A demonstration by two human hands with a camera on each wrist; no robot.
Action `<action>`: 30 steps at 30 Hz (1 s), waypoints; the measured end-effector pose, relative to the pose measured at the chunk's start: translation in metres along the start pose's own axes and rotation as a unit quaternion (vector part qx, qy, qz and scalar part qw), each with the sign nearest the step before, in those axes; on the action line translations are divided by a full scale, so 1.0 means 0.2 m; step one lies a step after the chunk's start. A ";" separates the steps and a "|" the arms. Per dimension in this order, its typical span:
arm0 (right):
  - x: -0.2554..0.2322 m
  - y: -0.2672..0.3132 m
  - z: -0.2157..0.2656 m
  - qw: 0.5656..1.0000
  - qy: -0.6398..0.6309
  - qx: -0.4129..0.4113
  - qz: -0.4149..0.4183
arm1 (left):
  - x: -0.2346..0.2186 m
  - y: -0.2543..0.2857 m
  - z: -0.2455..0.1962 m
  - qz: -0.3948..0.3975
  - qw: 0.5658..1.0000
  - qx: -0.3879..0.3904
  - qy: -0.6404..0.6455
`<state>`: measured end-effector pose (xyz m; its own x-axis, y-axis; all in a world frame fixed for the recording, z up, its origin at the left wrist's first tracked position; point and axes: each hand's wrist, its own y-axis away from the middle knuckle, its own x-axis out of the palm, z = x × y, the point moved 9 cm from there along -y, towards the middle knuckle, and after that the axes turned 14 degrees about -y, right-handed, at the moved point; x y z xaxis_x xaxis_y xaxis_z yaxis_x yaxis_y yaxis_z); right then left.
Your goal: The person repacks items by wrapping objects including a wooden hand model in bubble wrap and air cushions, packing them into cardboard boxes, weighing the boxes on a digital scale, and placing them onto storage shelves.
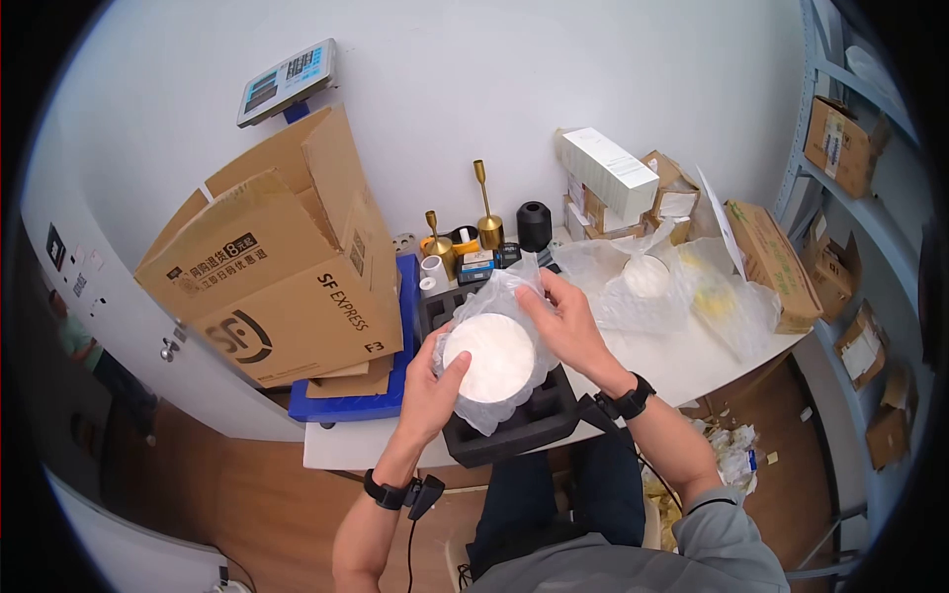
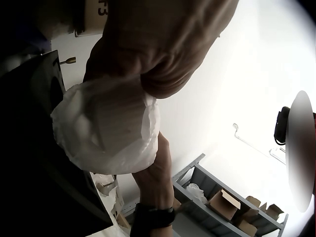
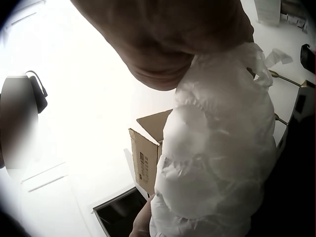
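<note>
A round, flat white piece (image 1: 491,358) sits in crinkled translucent plastic wrap (image 1: 486,417), held up over the black foam tray (image 1: 476,452). My left hand (image 1: 431,393) grips it from the left side, thumb lying across its pale face. At the upper right edge my right hand (image 1: 570,328) pinches the wrap between thumb and fingers. The left wrist view shows the wrap (image 2: 106,131) bunched round the piece below the left hand. Puffy folds of plastic (image 3: 217,143) fill much of the right wrist view and hide the right fingertips.
A large open cardboard box (image 1: 287,287) stands on a blue platform (image 1: 381,395) at left. Behind the tray are brass holders (image 1: 488,229) and a black cylinder (image 1: 534,227). More plastic packaging (image 1: 618,296) and a long carton (image 1: 776,267) lie at right, near the shelves (image 1: 870,227).
</note>
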<state>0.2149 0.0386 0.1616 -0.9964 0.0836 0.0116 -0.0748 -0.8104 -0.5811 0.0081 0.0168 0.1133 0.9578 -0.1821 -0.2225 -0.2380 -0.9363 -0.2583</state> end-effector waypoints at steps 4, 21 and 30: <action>0.01 -0.06 -0.08 0.983 -0.140 0.100 0.058 | -0.06 0.00 0.06 -0.026 0.999 -0.031 -0.023; 0.07 -0.17 0.08 0.962 0.268 -0.046 0.026 | -0.04 -0.02 0.17 -0.056 0.978 -0.128 0.152; 0.22 0.13 -0.15 0.934 -0.249 0.213 0.145 | -0.06 -0.03 0.23 -0.152 0.965 -0.127 0.172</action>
<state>0.1705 0.0379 0.1229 -0.8642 -0.3691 0.3419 0.2976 -0.9230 -0.2440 -0.0093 0.0388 0.0753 0.9842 0.0648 0.1645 0.0681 -0.9976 -0.0142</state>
